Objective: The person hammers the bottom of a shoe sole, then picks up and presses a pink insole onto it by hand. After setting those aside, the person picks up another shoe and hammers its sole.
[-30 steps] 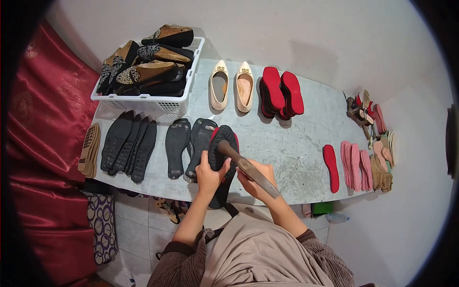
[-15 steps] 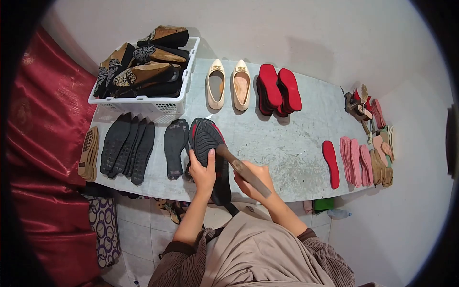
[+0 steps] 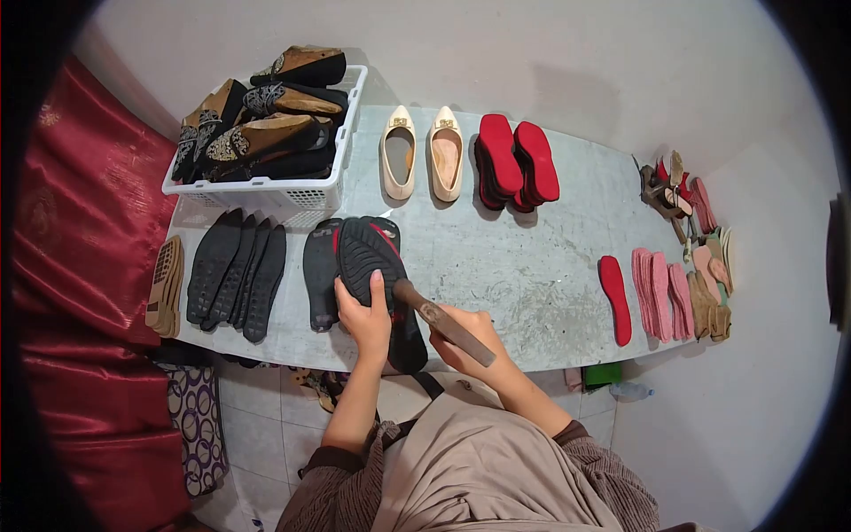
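Observation:
My left hand (image 3: 365, 317) is closed round a black ridged shoe sole with red edging (image 3: 365, 257), thumb on top. In my right hand (image 3: 470, 341) is a hammer (image 3: 441, 321), its rounded face right at the sole's lower right edge. The hammer's head covers part of my right fingers, and its handle is hidden. Beneath the held sole, another black sole (image 3: 408, 341) shows on the table. One more black sole (image 3: 319, 284) lies just left, partly overlapped by the held one.
A white basket (image 3: 266, 184) holds several embellished black shoes. Cream flats (image 3: 399, 168) and stacked red soles (image 3: 501, 155) stand at the back. Black soles (image 3: 235, 275) and tan soles (image 3: 164, 288) lie left; a red insole (image 3: 615, 301) and pink insoles (image 3: 651, 293) lie right on the table (image 3: 532, 266).
My left hand and the ridged sole have shifted slightly left, now overlapping the neighbouring black sole and uncovering more of the one beneath. The hammer has moved slightly left and down.

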The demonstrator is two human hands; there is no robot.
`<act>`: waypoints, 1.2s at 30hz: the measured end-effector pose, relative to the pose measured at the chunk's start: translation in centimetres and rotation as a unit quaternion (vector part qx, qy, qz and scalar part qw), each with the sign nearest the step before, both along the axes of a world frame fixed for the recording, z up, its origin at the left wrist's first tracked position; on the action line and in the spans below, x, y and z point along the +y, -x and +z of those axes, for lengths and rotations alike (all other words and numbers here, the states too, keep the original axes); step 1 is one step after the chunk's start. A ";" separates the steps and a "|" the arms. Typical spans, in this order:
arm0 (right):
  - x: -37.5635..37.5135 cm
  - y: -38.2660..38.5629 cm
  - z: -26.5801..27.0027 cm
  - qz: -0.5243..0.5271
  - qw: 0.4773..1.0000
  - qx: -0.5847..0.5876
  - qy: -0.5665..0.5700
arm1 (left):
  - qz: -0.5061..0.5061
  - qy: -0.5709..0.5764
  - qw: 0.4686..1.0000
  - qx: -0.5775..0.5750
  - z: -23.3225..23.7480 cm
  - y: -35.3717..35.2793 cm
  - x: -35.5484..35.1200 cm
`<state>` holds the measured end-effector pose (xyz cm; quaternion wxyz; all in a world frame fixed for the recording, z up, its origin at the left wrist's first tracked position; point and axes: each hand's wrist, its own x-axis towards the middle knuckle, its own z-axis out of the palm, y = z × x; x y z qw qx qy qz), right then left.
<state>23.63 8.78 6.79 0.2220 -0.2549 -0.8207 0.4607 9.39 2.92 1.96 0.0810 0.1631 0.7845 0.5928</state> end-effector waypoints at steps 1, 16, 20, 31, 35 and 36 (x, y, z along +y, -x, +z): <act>0.2 0.0 0.6 0.002 1.000 0.002 -0.003 | 0.019 -0.019 0.999 0.035 -1.5 0.2 0.3; -1.2 0.6 0.2 0.034 0.999 -0.014 0.015 | 0.092 -0.092 0.990 -0.048 -2.0 1.2 0.1; -1.6 0.3 0.9 0.052 0.997 -0.052 0.037 | 0.101 -0.196 0.975 -0.037 -3.2 2.0 0.2; -2.0 -1.1 1.3 0.081 0.989 -0.061 0.106 | 0.107 -0.239 0.955 -0.138 -1.6 2.1 -0.8; -1.3 -0.3 0.4 0.071 0.993 -0.091 0.035 | 0.079 -0.233 0.961 -0.127 -1.9 1.8 0.1; -1.0 -0.4 0.7 0.079 0.991 -0.097 0.050 | 0.089 -0.229 0.954 -0.173 -1.3 1.4 0.3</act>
